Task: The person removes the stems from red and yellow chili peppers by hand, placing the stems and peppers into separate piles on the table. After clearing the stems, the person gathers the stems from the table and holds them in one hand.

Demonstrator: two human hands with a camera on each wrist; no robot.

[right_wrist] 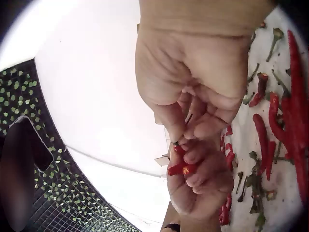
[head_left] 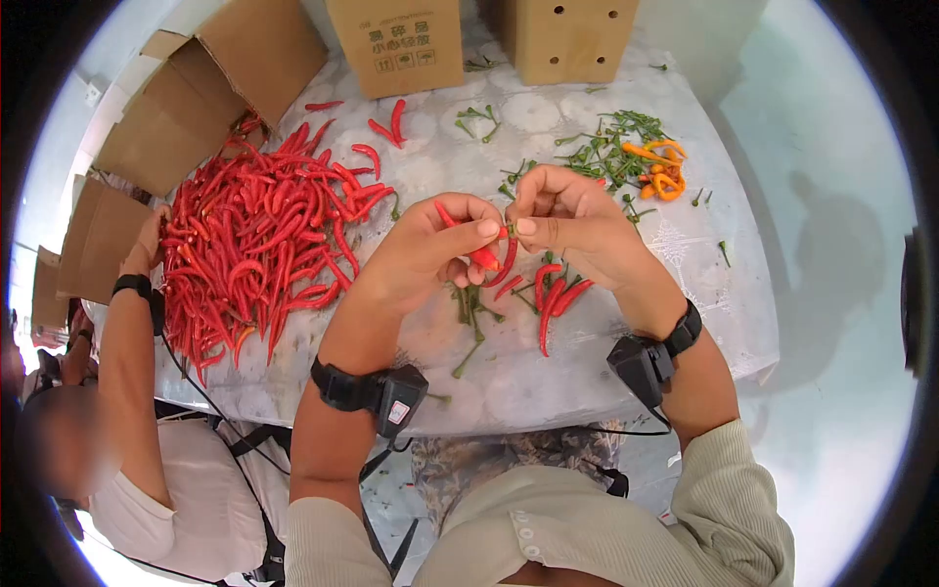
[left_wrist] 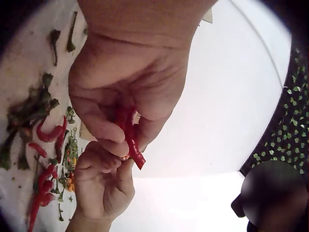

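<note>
My left hand (head_left: 430, 249) grips red chili peppers (head_left: 483, 257) over the near middle of the table; in the left wrist view a red chili (left_wrist: 131, 140) pokes out between its thumb and fingers. Thumb to thumb with it, my right hand (head_left: 577, 230) pinches a thin green stem (right_wrist: 189, 118) at the top of a chili. Its remaining fingers are bent. Under the hands lie several loose red chilies (head_left: 554, 295) and cut-off green stems (head_left: 469, 323).
A big heap of red chilies (head_left: 254, 235) covers the table's left side, by open cardboard boxes (head_left: 176, 117). At right are green stems (head_left: 611, 147) and orange chilies (head_left: 668, 181). Two cartons (head_left: 396, 44) stand at the back. Another person's hand (head_left: 147, 240) reaches to the heap's left edge.
</note>
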